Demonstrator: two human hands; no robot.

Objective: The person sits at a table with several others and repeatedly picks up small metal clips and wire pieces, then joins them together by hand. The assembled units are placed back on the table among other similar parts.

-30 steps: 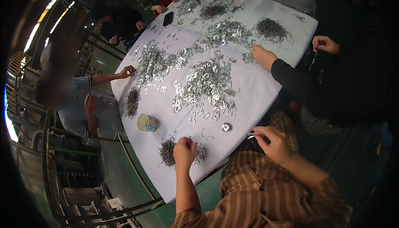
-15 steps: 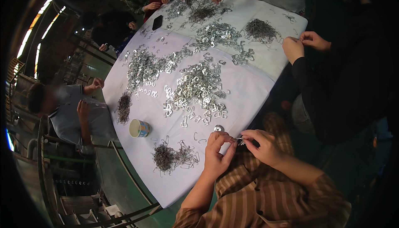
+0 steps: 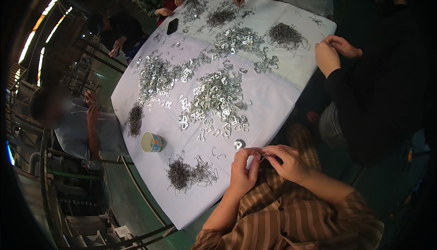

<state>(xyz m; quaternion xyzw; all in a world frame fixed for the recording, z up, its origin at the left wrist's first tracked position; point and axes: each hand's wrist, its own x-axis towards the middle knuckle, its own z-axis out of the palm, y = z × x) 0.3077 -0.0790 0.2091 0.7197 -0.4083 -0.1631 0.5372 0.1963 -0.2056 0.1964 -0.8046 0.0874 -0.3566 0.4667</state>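
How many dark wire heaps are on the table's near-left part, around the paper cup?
2. The far heap lies by the table's left edge, beyond the paper cup; the near heap lies left of the worker's left hand. Neither looks hidden.

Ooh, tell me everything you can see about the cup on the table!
The cup looks like paper, round and open at the top, without a lid. Its inside is pale cream; its outside has a blue pattern with orangey-yellow patches. It seems to stand upright on the white cloth, near the table's left edge, between two heaps of dark wire pieces. Only the cloth seems to touch it. I can't tell whether anything lies at the bottom.
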